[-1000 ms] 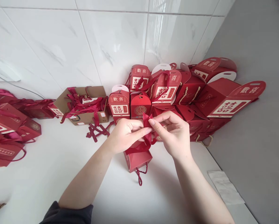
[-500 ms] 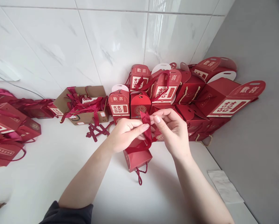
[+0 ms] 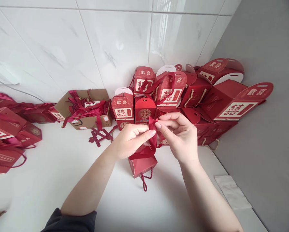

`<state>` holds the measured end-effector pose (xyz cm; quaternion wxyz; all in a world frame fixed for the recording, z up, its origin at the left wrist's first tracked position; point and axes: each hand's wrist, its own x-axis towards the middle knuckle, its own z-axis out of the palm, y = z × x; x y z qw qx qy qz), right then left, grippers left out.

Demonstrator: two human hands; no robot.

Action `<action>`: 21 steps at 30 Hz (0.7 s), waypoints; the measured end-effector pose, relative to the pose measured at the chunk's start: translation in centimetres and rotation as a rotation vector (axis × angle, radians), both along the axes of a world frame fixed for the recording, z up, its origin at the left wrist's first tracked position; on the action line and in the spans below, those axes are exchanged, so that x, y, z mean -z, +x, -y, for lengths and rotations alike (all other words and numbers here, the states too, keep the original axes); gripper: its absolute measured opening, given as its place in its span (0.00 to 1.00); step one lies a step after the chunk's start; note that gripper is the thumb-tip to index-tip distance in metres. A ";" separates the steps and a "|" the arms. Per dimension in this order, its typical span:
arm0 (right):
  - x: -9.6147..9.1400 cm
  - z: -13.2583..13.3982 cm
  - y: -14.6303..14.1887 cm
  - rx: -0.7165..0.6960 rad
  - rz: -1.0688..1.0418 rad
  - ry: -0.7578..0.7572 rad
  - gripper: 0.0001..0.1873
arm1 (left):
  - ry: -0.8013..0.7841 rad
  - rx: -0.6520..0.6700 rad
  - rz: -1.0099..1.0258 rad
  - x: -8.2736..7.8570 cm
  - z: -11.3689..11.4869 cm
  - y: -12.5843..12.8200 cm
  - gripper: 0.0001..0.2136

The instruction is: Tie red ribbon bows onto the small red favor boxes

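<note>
**A:** What have you got in your hands?

**B:** A dark red ribbon (image 3: 154, 140). My left hand (image 3: 131, 140) pinches it between thumb and forefinger, with the other fingers curled in. My right hand (image 3: 180, 137) nips the same ribbon at its top end with thumb and forefinger, its remaining fingers loosely bent. The fingertips of the two hands nearly meet.

**A:** And where does the ribbon go?

**B:** It runs down from my fingers and loops over the top of a small red gift box (image 3: 142, 166). The box stands on the white tabletop (image 3: 62, 174) right under my hands, and a twisted red cord (image 3: 144, 182) hangs from its front.

**A:** What's behind it?

**B:** A heap of red gift boxes (image 3: 207, 93) with white labels, stacked into the corner against the tiled wall (image 3: 115, 42) and the grey wall (image 3: 262, 135). The nearest ones stand just behind my fingers.

**A:** Anything to your left?

**B:** An open cardboard box (image 3: 86, 122) full of more red ribbons, with a few loose red pieces (image 3: 101, 135) lying before it. Farther left are red gift bags (image 3: 6, 129). On my right, near the table's edge, lies a white sheet of paper (image 3: 232, 193).
</note>
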<state>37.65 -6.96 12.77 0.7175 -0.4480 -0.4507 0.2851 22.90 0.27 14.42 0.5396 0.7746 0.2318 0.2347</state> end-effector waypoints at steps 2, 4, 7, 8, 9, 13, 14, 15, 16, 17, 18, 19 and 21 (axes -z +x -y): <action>0.0 0.1 0.0 0.005 -0.013 -0.007 0.12 | -0.009 0.021 0.007 0.0 0.0 0.0 0.19; 0.0 0.1 0.1 0.000 -0.006 -0.017 0.14 | 0.001 0.024 0.004 0.0 -0.1 0.0 0.19; 0.0 0.1 0.2 -0.021 0.028 -0.023 0.11 | 0.048 -0.004 -0.016 0.1 -0.1 0.0 0.20; -0.1 0.1 0.3 -0.015 0.044 -0.015 0.08 | 0.059 -0.009 -0.026 0.1 -0.1 0.0 0.20; -0.1 0.0 0.3 -0.001 0.060 -0.004 0.06 | 0.065 -0.011 -0.035 0.1 -0.1 0.0 0.20; -0.1 -0.1 0.4 0.018 0.073 0.012 0.06 | 0.066 -0.004 -0.061 0.0 0.0 0.0 0.19; -0.1 0.0 0.4 0.017 0.075 0.012 0.06 | 0.065 -0.003 -0.065 0.0 0.0 0.1 0.19; -0.1 0.0 0.4 0.019 0.080 0.013 0.06 | 0.062 0.000 -0.070 0.0 0.0 0.1 0.19; -0.2 0.0 0.3 0.022 0.085 0.013 0.06 | 0.057 0.006 -0.074 0.0 0.0 0.1 0.18; -0.3 0.1 0.4 0.022 0.086 0.009 0.07 | 0.053 0.013 -0.074 0.0 0.0 0.1 0.18; -0.4 0.1 0.4 0.021 0.080 0.003 0.08 | 0.049 0.020 -0.071 0.0 0.0 0.1 0.18; -0.4 0.2 0.4 0.013 0.072 -0.011 0.10 | 0.047 0.025 -0.068 0.0 0.0 0.1 0.18; -0.5 0.2 0.4 -0.010 0.077 -0.046 0.13 | 0.052 0.028 -0.065 0.0 0.0 0.1 0.18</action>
